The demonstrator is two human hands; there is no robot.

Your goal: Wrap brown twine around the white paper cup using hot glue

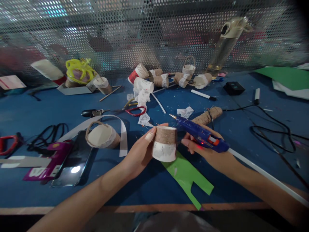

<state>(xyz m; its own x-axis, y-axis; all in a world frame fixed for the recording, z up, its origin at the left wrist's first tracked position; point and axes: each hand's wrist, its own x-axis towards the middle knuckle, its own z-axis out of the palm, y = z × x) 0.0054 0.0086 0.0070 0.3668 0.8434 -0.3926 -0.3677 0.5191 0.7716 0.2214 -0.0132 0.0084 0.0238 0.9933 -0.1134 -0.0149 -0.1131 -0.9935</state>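
My left hand is wrapped round a small paper cup, upside down, with brown twine wound round its upper half. My right hand grips a blue hot glue gun; its nozzle points left and up, just past the cup's top edge. A spool of brown twine lies right behind the gun. Under the cup a green paper cut-out lies on the blue table.
A finished cup basket with handle and a white paper strip lie left of my hands. A purple glue gun, a phone, scissors, more cups, a bottle, black cables and a perforated metal screen surround the work area.
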